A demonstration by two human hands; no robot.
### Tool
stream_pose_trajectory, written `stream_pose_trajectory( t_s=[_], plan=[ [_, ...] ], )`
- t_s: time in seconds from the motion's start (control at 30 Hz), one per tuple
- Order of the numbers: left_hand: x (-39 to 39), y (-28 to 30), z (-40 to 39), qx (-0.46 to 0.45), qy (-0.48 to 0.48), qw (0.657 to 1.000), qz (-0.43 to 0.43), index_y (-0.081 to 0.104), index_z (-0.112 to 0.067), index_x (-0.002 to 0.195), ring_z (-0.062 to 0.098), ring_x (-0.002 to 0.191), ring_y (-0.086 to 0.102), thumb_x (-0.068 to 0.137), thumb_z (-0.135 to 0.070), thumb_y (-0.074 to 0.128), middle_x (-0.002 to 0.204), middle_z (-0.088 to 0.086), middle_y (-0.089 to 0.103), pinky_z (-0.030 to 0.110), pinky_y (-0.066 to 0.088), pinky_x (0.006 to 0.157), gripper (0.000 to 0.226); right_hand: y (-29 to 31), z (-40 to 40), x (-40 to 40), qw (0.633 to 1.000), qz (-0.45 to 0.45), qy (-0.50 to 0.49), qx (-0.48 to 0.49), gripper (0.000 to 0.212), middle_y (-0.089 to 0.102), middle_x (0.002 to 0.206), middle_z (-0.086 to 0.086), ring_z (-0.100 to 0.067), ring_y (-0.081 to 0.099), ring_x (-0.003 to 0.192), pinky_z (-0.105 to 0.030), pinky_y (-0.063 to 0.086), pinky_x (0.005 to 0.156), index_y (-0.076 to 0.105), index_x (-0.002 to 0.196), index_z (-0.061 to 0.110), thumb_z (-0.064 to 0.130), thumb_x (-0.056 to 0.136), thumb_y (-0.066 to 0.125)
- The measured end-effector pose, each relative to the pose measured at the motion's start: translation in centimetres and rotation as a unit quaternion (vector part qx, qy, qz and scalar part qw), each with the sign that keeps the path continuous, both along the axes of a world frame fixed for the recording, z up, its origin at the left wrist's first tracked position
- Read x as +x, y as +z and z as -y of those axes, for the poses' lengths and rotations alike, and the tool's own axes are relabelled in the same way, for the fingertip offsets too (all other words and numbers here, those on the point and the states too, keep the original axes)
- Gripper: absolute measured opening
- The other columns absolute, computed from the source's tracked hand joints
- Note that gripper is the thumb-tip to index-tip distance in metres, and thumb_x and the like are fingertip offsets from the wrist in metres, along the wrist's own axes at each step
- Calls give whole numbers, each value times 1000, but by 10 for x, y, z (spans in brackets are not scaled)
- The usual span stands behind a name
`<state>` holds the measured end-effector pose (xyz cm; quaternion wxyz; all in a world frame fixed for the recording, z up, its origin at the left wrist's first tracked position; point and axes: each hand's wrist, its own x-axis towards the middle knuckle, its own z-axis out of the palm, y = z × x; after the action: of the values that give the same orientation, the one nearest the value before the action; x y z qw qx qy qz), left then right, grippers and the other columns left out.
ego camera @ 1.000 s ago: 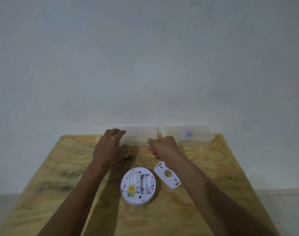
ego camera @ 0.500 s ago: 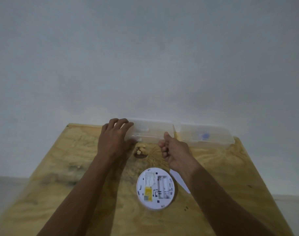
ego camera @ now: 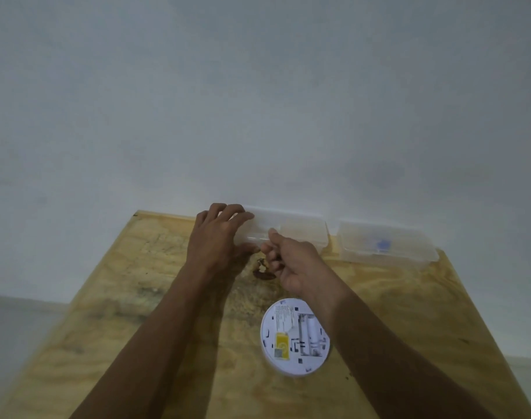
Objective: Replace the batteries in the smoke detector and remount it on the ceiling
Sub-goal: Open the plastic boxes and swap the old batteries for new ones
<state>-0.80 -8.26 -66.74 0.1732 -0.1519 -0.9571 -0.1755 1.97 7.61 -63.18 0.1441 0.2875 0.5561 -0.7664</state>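
Observation:
The round white smoke detector lies back side up on the wooden table, its battery bay open and a yellow label showing. My left hand grips the left end of a clear plastic box at the table's far edge. My right hand has its fingers curled and its thumb pressed against the box's front edge. The detector's white mounting plate is hidden behind my right forearm.
A second clear plastic box with something blue inside stands to the right of the first, against the pale wall. A dark knot marks the wood between my hands.
The view has shifted, so the table sits further right. My right hand moved left along the box's front edge, toward my left hand. The mounting plate has gone out of sight behind my forearm.

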Motion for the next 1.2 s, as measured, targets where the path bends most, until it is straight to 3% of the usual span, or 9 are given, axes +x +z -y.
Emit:
stream_pose_trajectory(
  t_s=[0.1, 0.3, 0.47, 0.6, 0.67, 0.8, 0.93, 1.13, 1.2],
  plan=[
    [1, 2, 0, 6, 0, 1000, -8, 70, -24, 125, 30, 119, 56, 68, -56, 61, 127, -4, 67, 42, 42, 94, 66, 2, 15, -3, 1000, 5, 10, 11, 20, 66, 64, -9, -6, 46, 36, -15, 35, 32, 66, 92, -1, 19, 95, 65],
    [1, 3, 0, 5, -11, 1000, -18, 64, -21, 131, 30, 119, 57, 73, -63, 59, 130, -1, 65, 44, 42, 95, 72, 11, 9, -6, 997, -7, 40, 63, 28, 61, 56, -2, -6, 44, 36, -18, 35, 34, 70, 90, -1, 27, 93, 68],
    [9, 12, -8, 101, -11, 995, 2, 36, -13, 149, 32, 118, 58, 65, -37, 90, 136, 10, 60, 42, 42, 99, 102, 42, -7, -28, 986, -60, 123, 98, 22, 64, 63, -3, -6, 47, 40, -18, 37, 36, 70, 87, 4, 25, 87, 75],
    [9, 4, -7, 106, -12, 994, -13, 21, -22, 151, 34, 135, 49, 65, -45, 90, 159, 13, 38, 47, 45, 105, 113, 54, -20, -40, 958, -101, 198, 183, 14, 71, 73, -7, -8, 59, 50, -21, 49, 48, 73, 87, 1, 13, 84, 77],
    [8, 3, -6, 75, 0, 997, -8, 15, -25, 155, 32, 142, 42, 65, -48, 89, 164, 10, 29, 46, 40, 109, 119, 53, -23, -40, 920, -149, 229, 282, 9, 73, 83, -5, -12, 65, 64, -26, 54, 58, 75, 91, 2, 9, 87, 71],
    [6, 1, -6, 48, 17, 999, -7, 9, -29, 158, 30, 144, 40, 68, -57, 84, 164, 8, 30, 46, 37, 111, 121, 36, -18, -38, 746, -240, 320, 532, 24, 71, 103, -2, -19, 64, 92, -28, 49, 78, 75, 105, 7, 17, 96, 55],
    [5, -1, -6, 39, 33, 999, -8, 4, -33, 157, 29, 143, 42, 69, -60, 83, 161, 9, 35, 47, 37, 111, 121, 12, -10, -38, 710, -229, 339, 573, 29, 70, 100, -9, -26, 64, 87, -43, 57, 80, 71, 97, 10, 25, 97, 46],
    [8, 0, -6, 47, 30, 998, -18, 4, -34, 157, 30, 136, 48, 74, -60, 66, 156, 9, 41, 48, 39, 109, 106, 9, 1, -40, 657, -270, 387, 589, 40, 67, 91, -9, -24, 64, 79, -45, 56, 77, 67, 88, 10, 30, 101, 36],
    [8, 0, -6, 46, 31, 998, -18, 6, -32, 157, 30, 134, 49, 73, -50, 73, 154, 9, 43, 49, 40, 108, 109, 11, 8, -43, 647, -271, 412, 581, 48, 65, 83, -7, -21, 64, 73, -46, 57, 76, 67, 81, 11, 34, 102, 31]
  ],
)
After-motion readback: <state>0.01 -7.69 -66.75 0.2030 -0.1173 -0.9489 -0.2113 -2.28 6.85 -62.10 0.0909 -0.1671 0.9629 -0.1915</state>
